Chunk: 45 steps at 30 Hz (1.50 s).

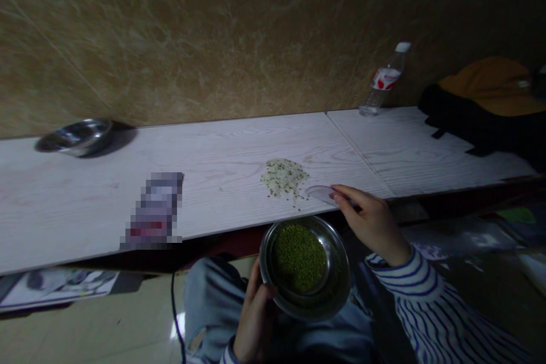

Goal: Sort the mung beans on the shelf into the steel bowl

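Closest to the camera, the left hand (256, 313) held the near left side of a metal bowl (340, 270), with the thumb at the rim and a finger along the outer wall; the other fingers were hidden, so I could not tell how they lay. Above and to the right of this bowl, the right hand (377, 224) pinched a thin see-through piece (319, 191) with a rounded edge between the thumb and the forefinger. Many green grains (298, 256) lay inside the bowl. Just beyond it, on the pale table (222, 182), was a loose pile (284, 177) of white grains mixed with green ones, and the piece pointed at its right edge.

In my judgement, the step in hand was to work at this pile with the piece, while the bowl waited at the table's front edge. The next move seemed to call for a low, flat angle of the piece, because small grains scatter easily, and for a bowl held level.

Farther from the bowl, a steel dish (87, 147) sat at far left and a plastic bottle (386, 79) stood at far right.
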### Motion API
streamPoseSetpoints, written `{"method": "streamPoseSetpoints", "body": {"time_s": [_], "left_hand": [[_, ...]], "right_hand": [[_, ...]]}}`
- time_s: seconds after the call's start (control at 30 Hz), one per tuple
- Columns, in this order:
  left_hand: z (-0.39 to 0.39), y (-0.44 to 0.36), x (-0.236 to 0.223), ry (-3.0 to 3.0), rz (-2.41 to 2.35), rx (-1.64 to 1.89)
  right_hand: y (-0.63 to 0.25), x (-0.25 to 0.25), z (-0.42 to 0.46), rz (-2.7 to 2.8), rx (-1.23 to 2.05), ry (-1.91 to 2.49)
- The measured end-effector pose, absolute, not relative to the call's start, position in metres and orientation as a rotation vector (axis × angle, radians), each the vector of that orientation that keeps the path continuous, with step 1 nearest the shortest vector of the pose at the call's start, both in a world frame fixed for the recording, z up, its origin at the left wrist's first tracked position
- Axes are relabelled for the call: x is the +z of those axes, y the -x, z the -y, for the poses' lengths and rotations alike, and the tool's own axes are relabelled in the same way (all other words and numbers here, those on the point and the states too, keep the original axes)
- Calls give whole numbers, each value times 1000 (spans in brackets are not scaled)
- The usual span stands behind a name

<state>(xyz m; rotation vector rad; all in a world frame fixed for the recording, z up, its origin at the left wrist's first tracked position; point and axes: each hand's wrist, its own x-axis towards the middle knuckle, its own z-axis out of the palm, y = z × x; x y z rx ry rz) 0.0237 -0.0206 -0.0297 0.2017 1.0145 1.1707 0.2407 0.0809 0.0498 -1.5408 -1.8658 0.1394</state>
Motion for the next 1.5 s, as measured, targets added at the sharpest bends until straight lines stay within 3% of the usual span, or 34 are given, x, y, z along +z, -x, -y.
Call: {"method": "streamPoseSetpoints", "body": {"time_s": [1.5], "left_hand": [[21, -23, -27, -199, -1013, 1170]], "right_hand": [[-236, 50, -76, 1848, 327, 1561]]}}
